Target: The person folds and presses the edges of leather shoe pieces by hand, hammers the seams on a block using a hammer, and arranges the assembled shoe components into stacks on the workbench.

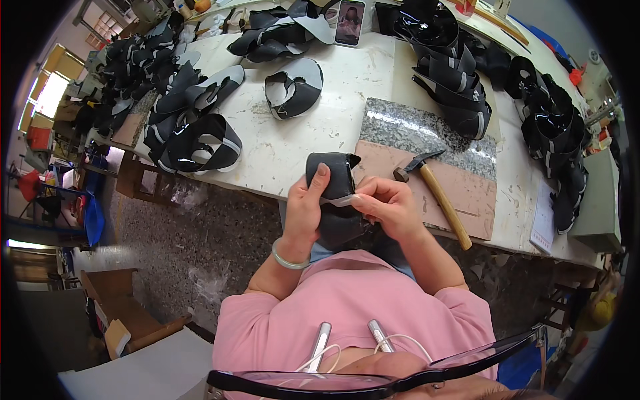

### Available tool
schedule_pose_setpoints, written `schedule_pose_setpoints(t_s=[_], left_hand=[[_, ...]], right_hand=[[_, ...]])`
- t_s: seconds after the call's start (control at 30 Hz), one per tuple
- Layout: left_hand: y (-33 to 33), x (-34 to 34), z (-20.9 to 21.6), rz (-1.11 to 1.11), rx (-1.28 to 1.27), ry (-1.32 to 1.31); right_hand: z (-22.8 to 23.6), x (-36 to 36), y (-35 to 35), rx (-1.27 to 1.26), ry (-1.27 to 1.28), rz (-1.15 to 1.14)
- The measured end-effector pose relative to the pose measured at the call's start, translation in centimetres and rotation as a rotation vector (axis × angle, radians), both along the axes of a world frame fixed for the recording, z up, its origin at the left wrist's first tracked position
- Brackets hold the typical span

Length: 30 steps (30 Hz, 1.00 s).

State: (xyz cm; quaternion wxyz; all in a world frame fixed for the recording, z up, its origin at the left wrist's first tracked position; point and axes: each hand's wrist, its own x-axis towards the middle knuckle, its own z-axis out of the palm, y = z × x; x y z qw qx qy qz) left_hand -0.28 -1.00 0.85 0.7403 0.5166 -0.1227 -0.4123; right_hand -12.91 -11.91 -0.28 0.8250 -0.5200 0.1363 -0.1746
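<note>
In front of my chest, at the table's near edge, I hold a black shoe upper (331, 175) with a pale strip across its middle. My left hand (304, 208) grips its left side, the thumb pressed flat on the black face. On the other side, my right hand (389, 205) pinches the end of the pale strip between thumb and fingertips. Part of the upper's lower half is hidden by my right hand. A hammer (441, 203) with a wooden handle lies just right of my right hand, on a pinkish board (467, 200).
A speckled stone slab (400, 127) lies behind the hammer. One loose black-and-grey upper (307, 87) stands mid-table. Linked black uppers pile up at left (193, 143) and right (460, 100). A phone (349, 23) stands at the back. A cardboard box (123, 303) sits lower left.
</note>
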Motion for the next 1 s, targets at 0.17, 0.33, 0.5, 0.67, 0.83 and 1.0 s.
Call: schedule_pose_setpoints(t_s=[0.17, 0.33, 0.5, 0.67, 0.83, 1.0], left_hand=[[0.3, -0.1, 0.0, -0.049, -0.035, -0.171], [0.2, -0.2, 0.1, -0.205, -0.107, -0.273], [0.5, -0.4, 0.7, -0.132, -0.084, -0.372], [0.4, 0.0, 0.5, -0.03, -0.047, -0.484], [0.5, 0.0, 0.2, 0.0, -0.055, -0.579], [0.7, -0.2, 0.5, 0.0, -0.035, -0.541]], right_hand=[[0.8, -0.3, -1.3, -0.002, 0.128, 0.024], [-0.4, 0.0, -0.9, -0.297, 0.009, -0.115], [0.6, -0.2, -1.9, 0.179, 0.097, 0.02], [-0.4, -0.9, -1.6, 0.086, 0.137, 0.057], [0.2, -0.9, -1.2, 0.069, 0.172, 0.029], [0.4, -0.7, -1.0, 0.008, 0.168, 0.034]])
